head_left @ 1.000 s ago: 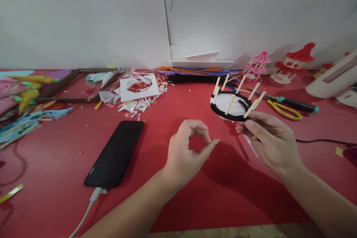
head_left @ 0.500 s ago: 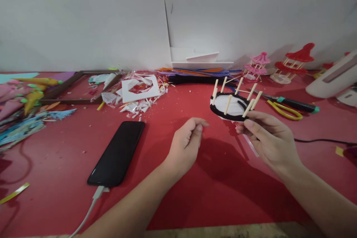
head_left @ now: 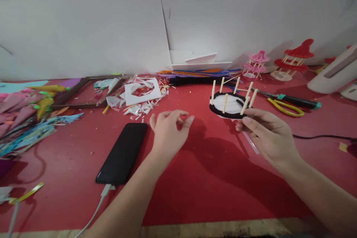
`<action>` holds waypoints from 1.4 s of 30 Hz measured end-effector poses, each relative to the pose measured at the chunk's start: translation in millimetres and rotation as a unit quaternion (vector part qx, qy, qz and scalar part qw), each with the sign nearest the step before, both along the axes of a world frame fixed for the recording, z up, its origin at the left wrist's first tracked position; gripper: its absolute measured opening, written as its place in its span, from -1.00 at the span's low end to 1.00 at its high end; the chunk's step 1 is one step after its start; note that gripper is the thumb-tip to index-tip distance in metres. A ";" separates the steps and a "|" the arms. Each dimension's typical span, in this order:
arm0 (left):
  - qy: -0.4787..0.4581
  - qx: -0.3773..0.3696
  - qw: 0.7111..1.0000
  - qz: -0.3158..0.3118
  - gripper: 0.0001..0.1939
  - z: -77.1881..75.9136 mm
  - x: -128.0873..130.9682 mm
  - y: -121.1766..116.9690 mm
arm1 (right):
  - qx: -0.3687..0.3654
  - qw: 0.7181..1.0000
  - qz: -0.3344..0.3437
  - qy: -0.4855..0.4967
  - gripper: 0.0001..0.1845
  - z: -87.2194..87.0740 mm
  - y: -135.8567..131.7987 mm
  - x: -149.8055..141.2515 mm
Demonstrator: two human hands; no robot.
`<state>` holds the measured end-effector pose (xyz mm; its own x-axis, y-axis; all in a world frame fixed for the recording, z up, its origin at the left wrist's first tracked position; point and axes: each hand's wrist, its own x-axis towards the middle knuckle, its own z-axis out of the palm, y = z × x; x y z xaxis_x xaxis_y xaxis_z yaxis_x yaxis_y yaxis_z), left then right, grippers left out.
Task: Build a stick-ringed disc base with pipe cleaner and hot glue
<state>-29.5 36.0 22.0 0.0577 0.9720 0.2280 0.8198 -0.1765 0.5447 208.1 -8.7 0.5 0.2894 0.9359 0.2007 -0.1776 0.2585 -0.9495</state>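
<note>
My right hand [head_left: 269, 134] grips the near right edge of a round craft base [head_left: 227, 104], raised above the table. The base has a white disc, a black fuzzy rim like pipe cleaner, and several pale sticks standing up around it. A short black strip curls on the disc's right side. My left hand [head_left: 171, 132] hovers over the red tabletop, fingers curved and apart, holding nothing visible. Just left of it lies a black phone [head_left: 122, 153] with a white cable plugged in.
White board scraps [head_left: 142, 92] and plastic litter lie at back left. Behind are bundled pipe cleaners [head_left: 200, 76]. A pink pagoda model [head_left: 255, 66], a red one [head_left: 292, 61], yellow-handled pliers [head_left: 286, 108] and a black-and-green tool [head_left: 301, 102] stand or lie at right.
My left hand has moved left, away from the round base, and its fingers have spread. The base stays in my right hand, nearly still. The view has shifted slightly.
</note>
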 end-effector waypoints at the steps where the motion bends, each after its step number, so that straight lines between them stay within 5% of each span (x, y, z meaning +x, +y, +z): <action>1: -0.005 -0.015 1.000 -0.008 -0.76 5.4 -2.6 1.1 | 0.001 1.000 0.002 -0.003 -0.76 -0.2 0.1 0.2; 5: 0.115 0.078 0.990 -0.031 -0.35 27.1 -8.2 -8.3 | 0.006 1.000 0.005 -0.006 -0.77 0.4 0.5 0.4; 7: 0.182 0.059 0.978 -0.078 -0.50 28.9 -6.0 -27.9 | 0.000 1.000 0.001 -0.008 -0.76 0.6 0.7 0.4; 10: 0.194 -0.005 0.948 -0.251 -0.56 9.3 -0.7 -67.4 | -0.010 1.000 -0.006 -0.006 -0.75 0.7 0.6 0.1; 12: 0.176 -0.011 0.878 -0.444 -0.37 -12.1 -1.5 -81.5 | -0.011 1.000 -0.009 -0.001 -0.74 0.9 0.6 -0.4; 14: 0.192 -0.034 0.845 -0.499 -0.32 -28.6 -8.6 -70.9 | -0.006 1.000 -0.010 -0.001 -0.74 1.2 0.9 -0.7; 18: 0.293 -0.067 0.910 -0.285 -0.30 -29.2 -35.5 12.2 | 0.004 1.000 -0.013 -0.019 -0.78 1.4 2.8 0.6; 20: 0.326 -0.033 0.937 -0.122 -0.28 -19.8 -44.2 50.3 | 0.002 1.000 -0.019 -0.024 -0.79 1.6 3.8 1.7; 22: 0.321 0.027 0.947 -0.011 -0.24 -11.7 -41.1 64.5 | 0.006 0.999 -0.026 -0.024 -0.79 2.3 4.1 2.7; 24: 0.283 0.061 0.957 -0.026 -0.30 -9.6 -25.8 54.6 | 0.012 0.999 -0.025 -0.023 -0.79 3.0 3.4 3.1; 25: 0.258 0.045 0.962 -0.082 -0.32 -11.0 -15.7 44.6 | 0.015 0.999 -0.023 -0.023 -0.79 3.1 2.7 3.1; 28: 0.196 -0.039 0.911 -0.361 -0.33 -20.0 7.3 23.9 | 0.008 1.000 -0.009 -0.013 -0.79 1.9 0.4 2.4; 29: 0.187 -0.046 0.912 -0.363 -0.27 -21.8 8.9 25.8 | 0.004 1.000 -0.006 -0.009 -0.78 1.0 -0.1 2.2; 33: 0.098 0.060 0.992 -0.050 -0.38 -9.9 -9.8 67.2 | -0.005 1.000 -0.007 -0.012 -0.77 -3.3 -0.1 1.7; 35: -0.073 0.047 0.996 -0.023 -0.48 4.0 -16.8 80.1 | -0.012 1.000 -0.005 -0.025 -0.77 -4.7 0.2 0.9; 36: -0.189 0.002 0.982 -0.028 -0.53 10.6 -16.1 78.7 | -0.019 0.999 -0.001 -0.032 -0.77 -5.0 0.2 0.0; 39: -0.278 -0.092 0.954 -0.060 -0.60 22.9 -0.3 44.6 | -0.030 0.998 0.016 -0.050 -0.78 -3.6 -1.5 -5.0; 42: -0.480 -0.277 0.824 -0.115 -0.20 20.4 19.0 -4.5 | -0.026 0.995 0.028 -0.095 -0.82 0.8 -6.0 -12.6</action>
<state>-10.5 31.5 42.3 0.3065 0.9310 -0.1983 -0.0573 0.2260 0.9724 195.5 -14.7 1.3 0.1987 0.9599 0.1976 -0.0064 0.2029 -0.9792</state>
